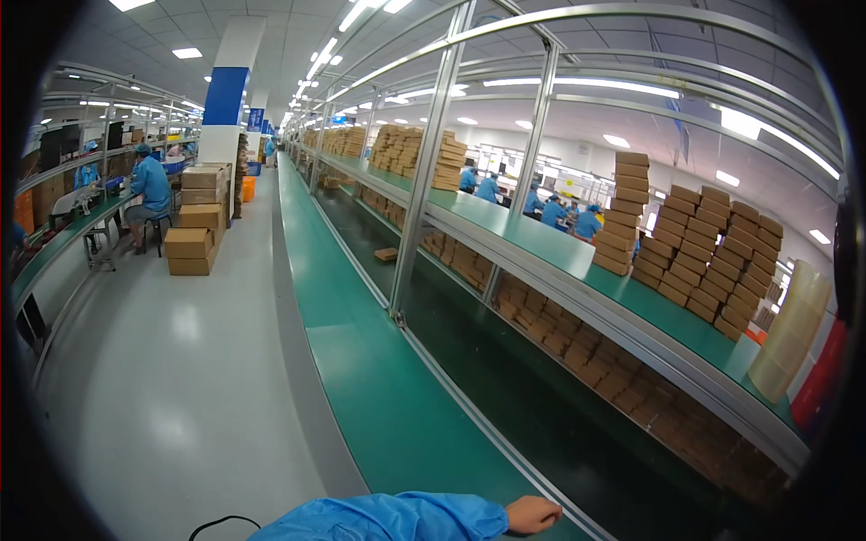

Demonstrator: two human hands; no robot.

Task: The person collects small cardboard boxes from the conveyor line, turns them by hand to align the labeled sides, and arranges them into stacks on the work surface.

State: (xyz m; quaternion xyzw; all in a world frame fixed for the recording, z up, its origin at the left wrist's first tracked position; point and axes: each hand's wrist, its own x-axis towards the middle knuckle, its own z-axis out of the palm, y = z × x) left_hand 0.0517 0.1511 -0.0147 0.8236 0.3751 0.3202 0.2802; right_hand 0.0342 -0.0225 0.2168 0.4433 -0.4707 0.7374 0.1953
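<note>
My left hand [534, 515] is at the lower edge, at the end of a forearm in a loose blue sleeve [397, 516] that reaches in from the lower left. Its fingers are curled into a loose fist, and no object shows in it. Under the hand and sleeve runs the long green bench surface [379, 397], close to its metal rail [505, 464]. My right hand is out of view.
Right of the bench, a raised green shelf [550, 248] carries stacks of small brown boxes [704, 257] and a clear tape roll stack [790, 332]. More boxes [577, 347] sit below. Metal posts [433, 153] rise between. Left, a blue-clad person [152, 189] sits near cartons [191, 251].
</note>
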